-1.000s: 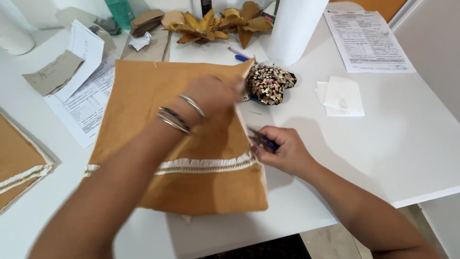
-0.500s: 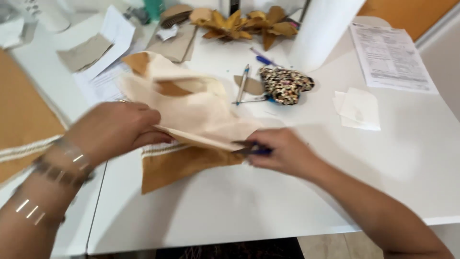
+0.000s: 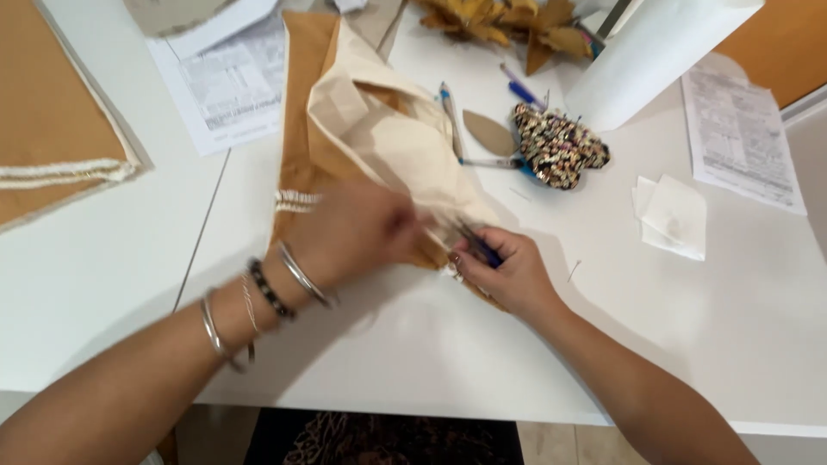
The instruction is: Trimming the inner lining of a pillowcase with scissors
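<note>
A tan fabric piece with a cream lining folded over it lies on the white table. My left hand, with bangles on the wrist, rests on the fabric's near edge and is blurred. My right hand pinches the fabric's lower corner and holds a small dark blue-handled tool between its fingers. A white woven trim band shows on the tan fabric just left of my left hand.
A speckled pincushion, pens and a brown leaf-shaped cutout lie beyond the fabric. Folded white tissue and a printed sheet sit right. A second tan cloth lies left, with papers, golden fabric leaves and a loose pin.
The fabric went from lying flat to being folded over, lining side up. My left hand came from the far corner to the near edge, close to my right hand. The view shifted.
</note>
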